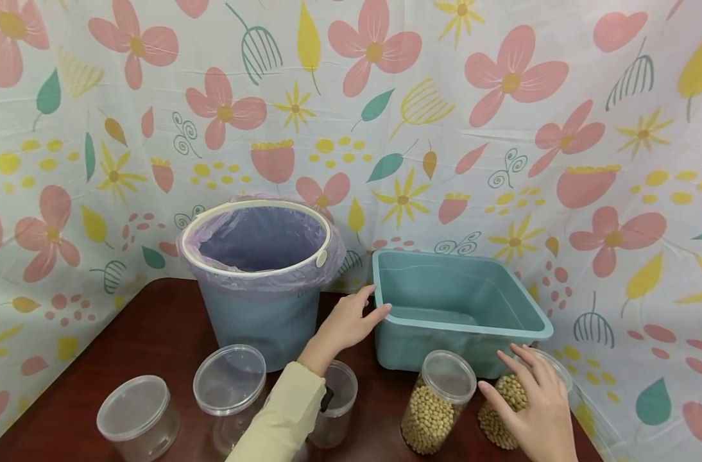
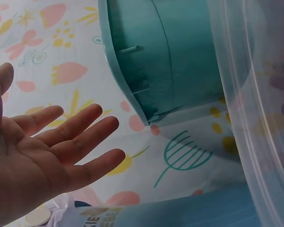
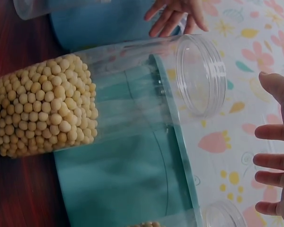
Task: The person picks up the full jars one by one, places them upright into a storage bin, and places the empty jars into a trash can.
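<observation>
My left hand (image 1: 346,323) reaches toward the left rim of a teal basin (image 1: 461,331), fingers spread and holding nothing. In the left wrist view its palm faces up, apart from the basin. On the right, my right hand (image 1: 532,410) hovers with spread fingers in front of a transparent jar of soybeans (image 1: 497,417), partly hiding it. The right wrist view shows nothing in that hand. A second jar of soybeans (image 1: 428,414), lidded and partly filled, stands between my hands, before the basin. Nothing shows inside the basin.
A blue bucket (image 1: 261,321) with a purple bag liner stands at the back left. Transparent containers stand in front: a short one (image 1: 137,417), a wider one (image 1: 230,391) and a narrow one (image 1: 336,404) partly behind my left sleeve. A patterned cloth (image 1: 385,128) hangs behind the dark table.
</observation>
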`<state>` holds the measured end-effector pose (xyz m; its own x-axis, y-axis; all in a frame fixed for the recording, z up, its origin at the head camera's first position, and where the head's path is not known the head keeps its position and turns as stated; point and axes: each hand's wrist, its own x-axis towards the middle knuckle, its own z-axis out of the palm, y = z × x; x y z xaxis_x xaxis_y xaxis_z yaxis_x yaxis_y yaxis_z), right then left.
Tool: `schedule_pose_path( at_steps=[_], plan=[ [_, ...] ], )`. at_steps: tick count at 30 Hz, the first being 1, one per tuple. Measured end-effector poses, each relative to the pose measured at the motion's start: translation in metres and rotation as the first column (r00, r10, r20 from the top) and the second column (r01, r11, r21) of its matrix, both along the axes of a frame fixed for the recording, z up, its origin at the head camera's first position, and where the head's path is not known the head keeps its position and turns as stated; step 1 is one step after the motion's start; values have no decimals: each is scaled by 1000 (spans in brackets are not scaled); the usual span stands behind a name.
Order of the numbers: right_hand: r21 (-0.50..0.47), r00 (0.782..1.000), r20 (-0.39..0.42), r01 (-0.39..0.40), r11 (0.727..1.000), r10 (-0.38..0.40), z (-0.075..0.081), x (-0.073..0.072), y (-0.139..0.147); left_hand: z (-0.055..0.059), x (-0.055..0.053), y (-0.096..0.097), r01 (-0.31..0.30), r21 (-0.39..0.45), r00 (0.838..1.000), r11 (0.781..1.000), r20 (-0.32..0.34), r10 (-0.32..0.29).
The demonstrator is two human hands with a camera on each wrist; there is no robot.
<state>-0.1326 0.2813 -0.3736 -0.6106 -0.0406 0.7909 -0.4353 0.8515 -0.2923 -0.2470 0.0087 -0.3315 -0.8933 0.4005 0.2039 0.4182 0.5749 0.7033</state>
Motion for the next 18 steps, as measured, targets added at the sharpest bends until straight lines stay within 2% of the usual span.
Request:
schedule_pose_path(
  at_steps=[7,11,18],
  plan=[
    [-4,1000,-24,-18,1000,18,-1,1,6,-2,-11,6,-1,25,998,1000,61,-1],
    [-4,1000,-20,-19,1000,19,-1,1,8,-6,-19,10,-10,38,995,999,101,6],
    [12,998,-65,-25,1000,26,-1,1,12,-13,-31,13,-5,52,990,999,142,-2]
  ],
)
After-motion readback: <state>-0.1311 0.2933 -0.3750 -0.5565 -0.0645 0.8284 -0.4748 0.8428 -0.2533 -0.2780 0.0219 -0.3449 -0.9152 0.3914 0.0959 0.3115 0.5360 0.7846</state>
